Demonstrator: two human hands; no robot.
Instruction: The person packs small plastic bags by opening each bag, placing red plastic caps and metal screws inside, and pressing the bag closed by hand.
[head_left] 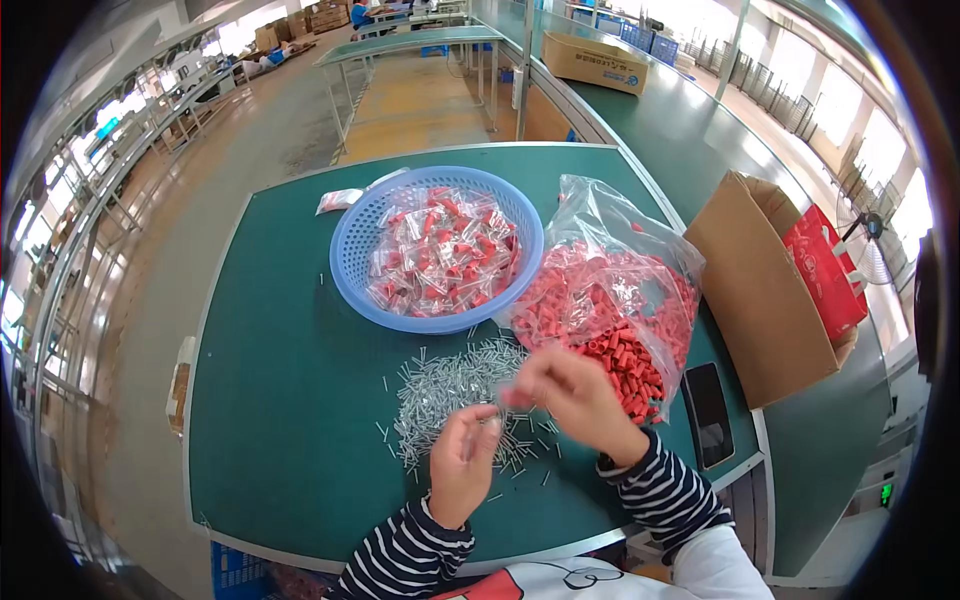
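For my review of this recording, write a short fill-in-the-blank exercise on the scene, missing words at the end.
1. The round basket holding small clear bags is coloured ____.
2. The small hollow pieces in the large clear bag are coloured ____.
3. The black phone lies to the ____ of the right hand.
4. The tabletop under the metal fasteners is coloured ____.

Missing words: blue; red; right; green.

On the rectangular counter [280, 400], a round plastic basket [440, 324] stands upper centre, behind slim metal fasteners [438, 395]; tubular pieces [625, 366] in a soft plastic bag [598, 212] lie right.
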